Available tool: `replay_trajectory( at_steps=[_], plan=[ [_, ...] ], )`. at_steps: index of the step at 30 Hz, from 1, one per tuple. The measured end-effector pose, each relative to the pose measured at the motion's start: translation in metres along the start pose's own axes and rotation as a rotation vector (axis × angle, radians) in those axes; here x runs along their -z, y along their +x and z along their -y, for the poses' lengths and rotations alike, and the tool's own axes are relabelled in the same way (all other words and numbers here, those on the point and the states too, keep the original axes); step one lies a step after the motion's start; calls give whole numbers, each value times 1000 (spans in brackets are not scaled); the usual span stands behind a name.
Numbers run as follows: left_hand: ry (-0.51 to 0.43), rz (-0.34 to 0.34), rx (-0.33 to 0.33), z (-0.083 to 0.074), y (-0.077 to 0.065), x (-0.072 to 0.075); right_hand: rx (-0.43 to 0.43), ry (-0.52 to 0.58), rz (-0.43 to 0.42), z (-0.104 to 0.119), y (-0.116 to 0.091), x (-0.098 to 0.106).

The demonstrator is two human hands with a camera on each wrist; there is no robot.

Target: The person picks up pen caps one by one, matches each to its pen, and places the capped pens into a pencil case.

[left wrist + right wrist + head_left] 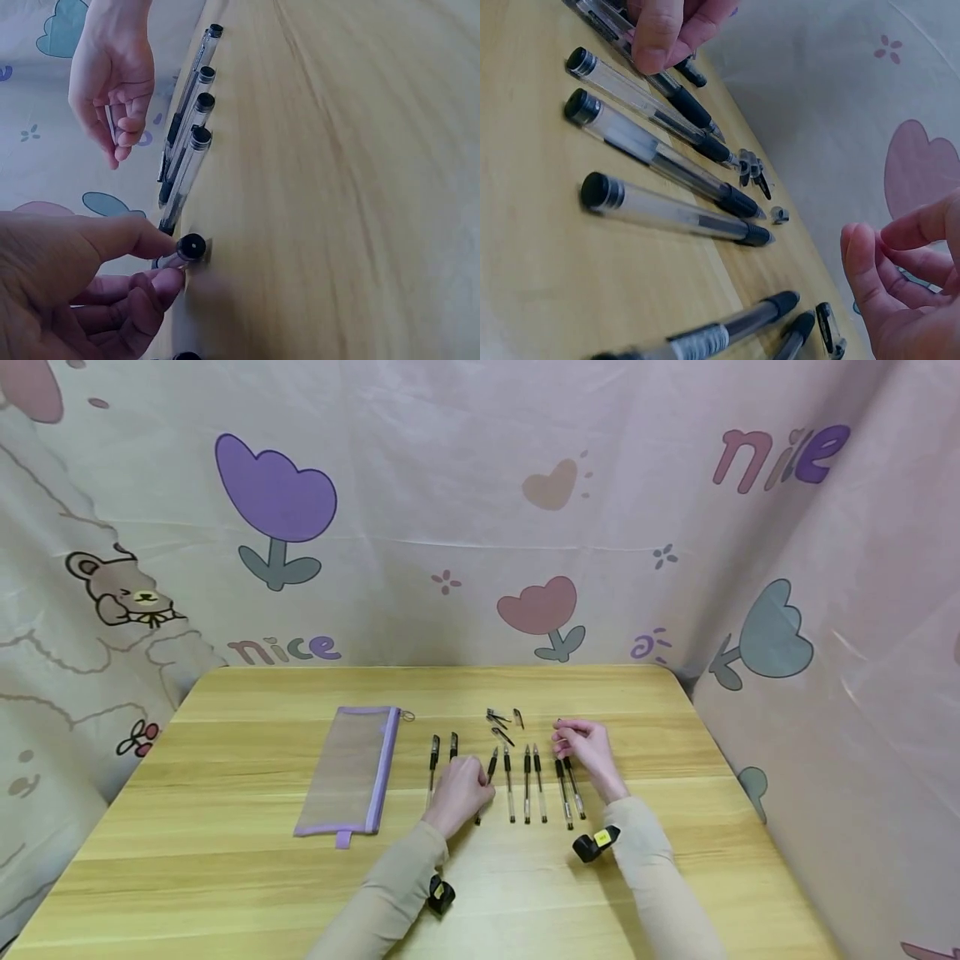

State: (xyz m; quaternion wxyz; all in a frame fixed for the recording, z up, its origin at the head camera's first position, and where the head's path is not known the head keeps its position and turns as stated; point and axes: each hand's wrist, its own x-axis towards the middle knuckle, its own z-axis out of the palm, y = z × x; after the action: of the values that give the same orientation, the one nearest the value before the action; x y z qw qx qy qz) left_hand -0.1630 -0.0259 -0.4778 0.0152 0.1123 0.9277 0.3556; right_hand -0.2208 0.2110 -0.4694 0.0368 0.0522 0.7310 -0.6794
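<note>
My left hand (459, 793) pinches an uncapped gel pen (182, 251) between thumb and fingers; its black end faces the left wrist camera. In the right wrist view, that pen's dark grip (688, 107) points away from the left thumb. My right hand (587, 750) is over the far ends of two uncapped pens (564, 793) on the right, fingers loosely bent. Nothing shows between its fingers (866, 259). Three uncapped pens (527, 785) lie side by side between the hands. A black cap (829, 330) lies near the rightmost pens.
Several loose pen caps (497, 720) lie beyond the pen row. Two capped pens (433, 760) are left of it, partly hidden by the left hand. A mesh zip pouch (345, 768) with purple edging lies further left on the wooden table (225, 860). A printed curtain (420, 485) surrounds the back.
</note>
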Motion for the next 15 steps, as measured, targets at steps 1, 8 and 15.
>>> replay_trajectory(
  at_steps=[1,8,15],
  plan=[
    [-13,3,3,1,0,1,0,-5,9,1,0,-2],
    [-145,-9,57,10,-6,8,5,-68,115,5,6,-15],
    [-281,5,107,17,-13,15,-28,-149,194,11,14,-26]
  ],
)
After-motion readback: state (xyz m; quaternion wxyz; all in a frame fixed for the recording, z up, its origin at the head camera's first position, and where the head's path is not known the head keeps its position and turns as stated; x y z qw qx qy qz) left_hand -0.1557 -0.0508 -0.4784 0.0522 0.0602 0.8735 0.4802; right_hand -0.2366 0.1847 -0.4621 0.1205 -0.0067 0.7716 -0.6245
